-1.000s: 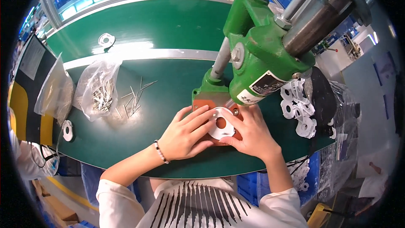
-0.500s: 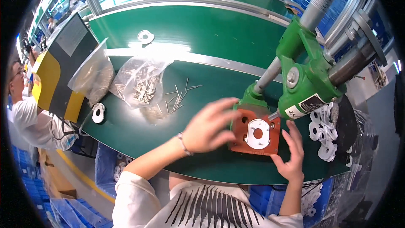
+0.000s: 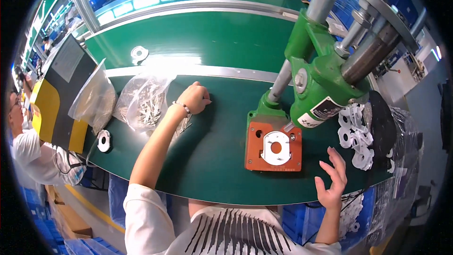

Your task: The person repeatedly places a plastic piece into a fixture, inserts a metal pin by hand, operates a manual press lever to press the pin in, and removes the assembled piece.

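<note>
My left hand (image 3: pixel 194 99) is over the scattered metal pins (image 3: pixel 183 128) to the right of a clear plastic bag. Its fingers curl down and look closed; whatever they hold is hidden beneath the hand. My right hand (image 3: pixel 333 179) hovers above the bench's front edge at the right, fingers spread and nothing in them. Between the hands, a white plastic plate with a round centre hole (image 3: pixel 276 161) lies in an orange-brown fixture block (image 3: pixel 254 164). Over the block's back right corner stands a green hand press (image 3: pixel 325 82), its rod tip just above the block.
The clear bag (image 3: pixel 141 99) of pins and a second plastic bag (image 3: pixel 96 108) stand at the left beside a yellow-and-black panel (image 3: pixel 61 99). White parts (image 3: pixel 356 137) are heaped right of the press. Single white parts lie on the bench (image 3: pixel 104 140) and the green belt (image 3: pixel 139 54).
My left hand has moved from beside the fixture block, leftward and away, to the loose pins, its fingers curling. My right hand has drawn back from the block's right edge. The view has shifted slightly.
</note>
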`<state>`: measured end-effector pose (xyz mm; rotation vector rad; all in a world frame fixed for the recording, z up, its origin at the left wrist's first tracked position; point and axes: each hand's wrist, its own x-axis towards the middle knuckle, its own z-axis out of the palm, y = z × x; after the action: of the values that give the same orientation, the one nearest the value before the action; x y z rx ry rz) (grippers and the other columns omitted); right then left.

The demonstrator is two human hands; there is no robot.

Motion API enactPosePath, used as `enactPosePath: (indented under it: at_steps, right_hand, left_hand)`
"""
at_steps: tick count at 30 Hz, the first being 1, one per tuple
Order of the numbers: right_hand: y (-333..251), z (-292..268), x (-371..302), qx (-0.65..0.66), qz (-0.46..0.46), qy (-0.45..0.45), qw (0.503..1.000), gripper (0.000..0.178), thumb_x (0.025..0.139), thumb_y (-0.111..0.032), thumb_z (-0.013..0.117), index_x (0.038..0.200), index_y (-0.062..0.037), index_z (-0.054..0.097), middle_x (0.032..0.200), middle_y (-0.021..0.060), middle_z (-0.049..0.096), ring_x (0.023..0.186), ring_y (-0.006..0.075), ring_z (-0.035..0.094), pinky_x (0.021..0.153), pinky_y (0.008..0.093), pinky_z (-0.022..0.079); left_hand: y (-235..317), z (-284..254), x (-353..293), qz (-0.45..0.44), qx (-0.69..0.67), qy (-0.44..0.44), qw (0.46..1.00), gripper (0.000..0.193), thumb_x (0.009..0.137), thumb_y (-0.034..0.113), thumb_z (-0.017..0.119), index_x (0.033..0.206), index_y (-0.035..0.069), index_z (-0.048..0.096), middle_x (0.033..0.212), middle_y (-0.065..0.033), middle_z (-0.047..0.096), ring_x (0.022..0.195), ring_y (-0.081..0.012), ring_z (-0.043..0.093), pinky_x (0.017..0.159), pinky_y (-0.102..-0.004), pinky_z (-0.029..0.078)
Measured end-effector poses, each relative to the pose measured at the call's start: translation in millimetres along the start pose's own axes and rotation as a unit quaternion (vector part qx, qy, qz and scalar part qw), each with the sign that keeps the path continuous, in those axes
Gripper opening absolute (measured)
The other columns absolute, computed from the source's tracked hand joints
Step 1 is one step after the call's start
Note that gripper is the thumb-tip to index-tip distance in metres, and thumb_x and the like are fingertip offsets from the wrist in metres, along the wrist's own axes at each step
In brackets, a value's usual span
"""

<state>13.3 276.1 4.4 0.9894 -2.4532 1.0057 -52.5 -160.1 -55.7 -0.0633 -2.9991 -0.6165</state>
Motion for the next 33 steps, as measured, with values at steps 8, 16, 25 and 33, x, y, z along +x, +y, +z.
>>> enactPosePath:
  at_steps: [8, 16, 25, 33]
  right_hand:
    - [-10.1, 21.2, 8.9, 0.028, -0.054, -0.001, 0.998, 0.03, 0.069, -0.005, 0.067, 0.099, -0.0046, 0.064, 0.118, 0.0162, 0.056, 0.111, 0.0339, 0.052, 0.093, 0.0423, 0.042]
    - [-36.2, 64.4, 26.3, -0.024, -0.104, -0.081, 0.991, 0.044, 0.065, -0.015, 0.074, 0.104, -0.0005, 0.061, 0.12, 0.0131, 0.057, 0.113, 0.0312, 0.052, 0.1, 0.0483, 0.034]
    - [-33.2, 65.2, 24.6, -0.021, -0.105, -0.087, 0.99, 0.043, 0.067, -0.015, 0.073, 0.106, -0.0005, 0.061, 0.12, 0.0127, 0.057, 0.114, 0.0302, 0.052, 0.101, 0.048, 0.033]
    - [-31.2, 63.6, 24.1, -0.017, -0.103, -0.09, 0.99, 0.043, 0.067, -0.014, 0.073, 0.106, -0.0006, 0.061, 0.12, 0.0127, 0.057, 0.114, 0.0302, 0.052, 0.102, 0.0478, 0.033]
  left_hand:
    - [84.5, -13.0, -16.9, 0.001, -0.393, 0.177, 0.902, 0.012, 0.079, 0.005, 0.068, 0.089, 0.001, 0.061, 0.073, -0.0027, 0.065, 0.07, -0.0082, 0.061, 0.063, -0.0223, 0.049]
    - [170.1, 26.0, -28.2, 0.106, -0.467, 0.133, 0.868, 0.012, 0.076, 0.001, 0.07, 0.087, -0.001, 0.068, 0.077, -0.0083, 0.068, 0.067, -0.009, 0.064, 0.06, -0.022, 0.052]
    - [172.3, 27.2, -27.4, 0.124, -0.408, 0.146, 0.893, 0.013, 0.073, 0.002, 0.071, 0.085, 0.001, 0.068, 0.07, -0.0087, 0.066, 0.056, -0.0096, 0.06, 0.052, -0.023, 0.048]
    - [174.5, 25.6, -26.3, 0.17, -0.349, 0.185, 0.903, 0.015, 0.072, 0.003, 0.072, 0.086, 0.004, 0.068, 0.065, -0.0092, 0.062, 0.05, -0.0148, 0.056, 0.048, -0.0249, 0.045]
